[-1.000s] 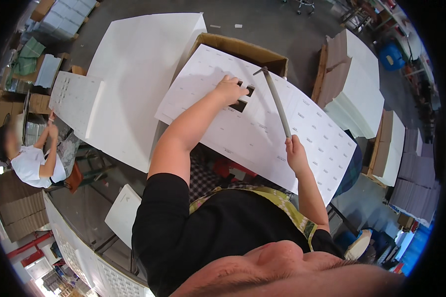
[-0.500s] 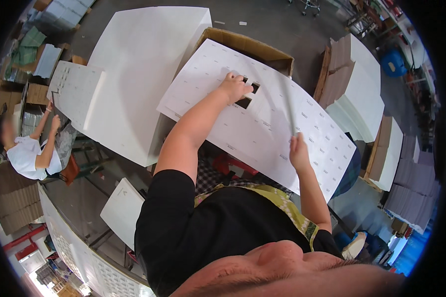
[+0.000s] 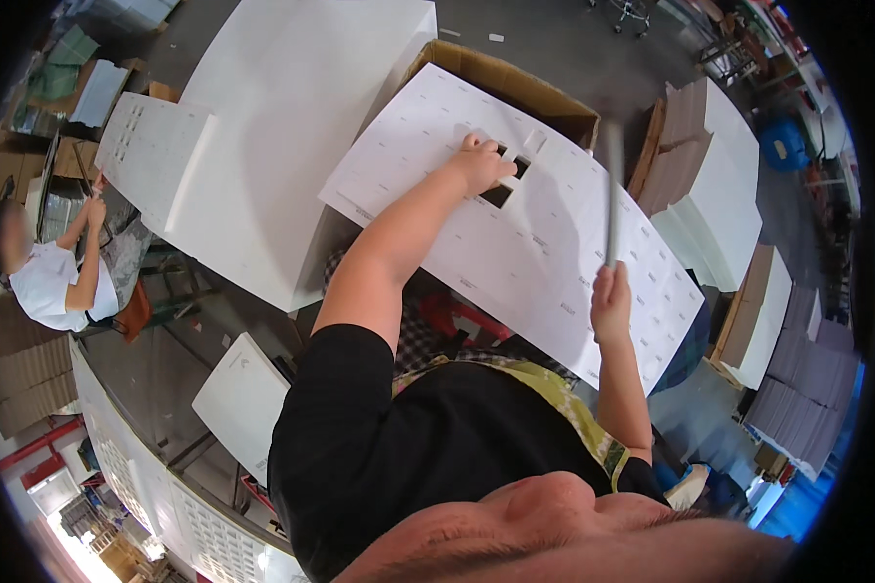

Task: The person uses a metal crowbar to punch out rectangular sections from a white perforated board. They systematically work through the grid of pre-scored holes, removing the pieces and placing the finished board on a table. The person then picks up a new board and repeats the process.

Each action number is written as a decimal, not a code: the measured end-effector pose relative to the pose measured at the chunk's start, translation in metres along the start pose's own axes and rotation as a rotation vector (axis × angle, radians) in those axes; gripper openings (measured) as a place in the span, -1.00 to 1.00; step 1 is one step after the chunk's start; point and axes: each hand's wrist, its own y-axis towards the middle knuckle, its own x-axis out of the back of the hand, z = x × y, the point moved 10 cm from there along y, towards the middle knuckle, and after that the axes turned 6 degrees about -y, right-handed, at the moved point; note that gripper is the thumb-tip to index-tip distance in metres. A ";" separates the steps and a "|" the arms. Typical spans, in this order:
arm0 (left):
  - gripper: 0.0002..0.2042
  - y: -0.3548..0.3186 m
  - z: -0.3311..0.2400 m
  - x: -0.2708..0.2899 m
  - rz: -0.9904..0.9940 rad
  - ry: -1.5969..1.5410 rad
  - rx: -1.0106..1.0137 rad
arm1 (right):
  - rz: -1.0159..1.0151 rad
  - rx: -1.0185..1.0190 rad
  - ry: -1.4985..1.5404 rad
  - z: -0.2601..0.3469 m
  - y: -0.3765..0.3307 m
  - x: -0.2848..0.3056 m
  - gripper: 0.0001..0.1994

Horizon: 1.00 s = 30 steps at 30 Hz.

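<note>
1. Head view: I see the left hand [image 3: 478,165] pressed flat on the large white die-cut cardboard sheet [image 3: 544,243], fingers beside its rectangular cut-outs (sheet lies over an open brown cardboard box [image 3: 515,83]).
2. The right hand [image 3: 610,303] is clenched around a thin grey stick [image 3: 612,189], upright above the sheet's right part.

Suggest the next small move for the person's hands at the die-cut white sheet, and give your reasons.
Probably bring the thin rod in the right hand down beside the cut-out holes. The left hand already presses the white die-cut sheet there, over the cardboard box, while the rod is raised and motion-blurred.
</note>
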 end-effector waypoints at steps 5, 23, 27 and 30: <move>-0.83 0.002 0.003 -0.001 0.022 -0.005 0.028 | 0.163 0.159 -0.164 0.011 -0.007 -0.021 -0.81; -0.83 0.003 0.005 -0.009 -0.017 0.019 0.016 | -0.107 0.408 0.116 0.040 -0.021 0.004 -0.79; -0.84 0.003 0.004 -0.005 -0.035 0.015 0.010 | 0.207 0.083 -0.261 0.008 -0.005 -0.036 -0.75; -0.83 0.001 0.003 -0.003 -0.028 0.031 0.018 | 0.155 -0.080 -0.068 0.000 -0.003 -0.020 -0.75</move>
